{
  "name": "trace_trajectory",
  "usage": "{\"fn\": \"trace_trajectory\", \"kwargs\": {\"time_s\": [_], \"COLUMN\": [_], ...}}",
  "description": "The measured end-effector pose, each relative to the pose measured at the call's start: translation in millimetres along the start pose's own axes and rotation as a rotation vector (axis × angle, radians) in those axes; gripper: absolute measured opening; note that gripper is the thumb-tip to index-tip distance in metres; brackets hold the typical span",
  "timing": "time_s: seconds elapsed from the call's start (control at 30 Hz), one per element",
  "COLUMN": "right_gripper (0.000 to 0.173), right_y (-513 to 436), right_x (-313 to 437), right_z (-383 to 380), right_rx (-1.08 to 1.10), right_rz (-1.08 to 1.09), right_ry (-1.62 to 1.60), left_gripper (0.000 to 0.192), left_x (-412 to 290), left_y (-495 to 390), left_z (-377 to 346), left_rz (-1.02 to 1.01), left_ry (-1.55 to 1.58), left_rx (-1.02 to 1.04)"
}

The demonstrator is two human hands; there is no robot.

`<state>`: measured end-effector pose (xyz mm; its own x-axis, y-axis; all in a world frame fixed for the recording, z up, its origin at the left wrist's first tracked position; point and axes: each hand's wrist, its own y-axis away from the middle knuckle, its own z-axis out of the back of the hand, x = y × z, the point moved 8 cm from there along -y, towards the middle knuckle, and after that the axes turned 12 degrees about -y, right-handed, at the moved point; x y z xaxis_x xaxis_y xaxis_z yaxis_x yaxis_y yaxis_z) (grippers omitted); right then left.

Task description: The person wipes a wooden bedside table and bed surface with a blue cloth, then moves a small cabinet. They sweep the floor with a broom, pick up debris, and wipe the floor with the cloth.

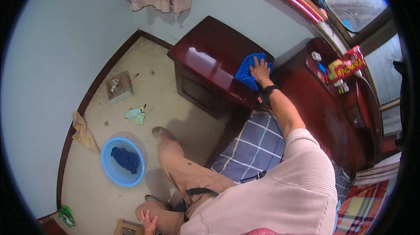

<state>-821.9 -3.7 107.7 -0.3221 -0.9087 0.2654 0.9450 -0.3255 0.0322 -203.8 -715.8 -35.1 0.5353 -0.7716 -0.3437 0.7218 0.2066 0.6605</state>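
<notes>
My right hand (260,70), with a black band at the wrist, lies spread on a blue cloth (245,73). That cloth rests on the glossy top of a dark red wooden nightstand (226,44), at the end beside the bed. At the lower edge of the view, my left hand (149,221) rests on my bent knee, fingers apart, holding nothing. A light blue plastic basin (105,166) stands on the floor near my feet, with a dark blue cloth (124,159) inside it.
A wooden headboard (315,110) holds a red snack bag (348,63) and small items. Right of my legs is a bed with a checked sheet (252,143). A box (119,87), small packets (134,113) and a tan cloth (83,130) lie on the floor. A stool (126,226) is by my left hand.
</notes>
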Motion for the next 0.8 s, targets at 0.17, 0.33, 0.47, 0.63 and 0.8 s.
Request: {"fn": "trace_trajectory", "kwargs": {"time_s": [0.17,0.33,0.47,0.63,0.8], "right_gripper": [0.067,0.066,0.065,0.058,0.053], "right_y": [-90,-156,-183,-146,-32], "right_x": [44,108,172,282,296], "right_z": [-15,-30,-40,-75,-79], "right_rx": [0.021,-0.016,-0.069,-0.021,-0.034], "right_rz": [-0.016,0.037,0.143,0.497,0.91], "right_ry": [0.02,0.031,0.006,-0.049,-0.106], "left_gripper": [0.064,0.065,0.065,0.064,0.064], "left_x": [-10,-17,-12,-11,-28], "left_y": [1,-3,-7,-9,-10], "left_z": [6,11,7,7,10], "left_rz": [0.065,-0.009,-0.013,0.045,0.024], "left_ry": [-0.145,-0.341,-0.257,-0.027,-0.1], "left_rx": [0.005,-0.031,-0.072,-0.022,0.032]}}
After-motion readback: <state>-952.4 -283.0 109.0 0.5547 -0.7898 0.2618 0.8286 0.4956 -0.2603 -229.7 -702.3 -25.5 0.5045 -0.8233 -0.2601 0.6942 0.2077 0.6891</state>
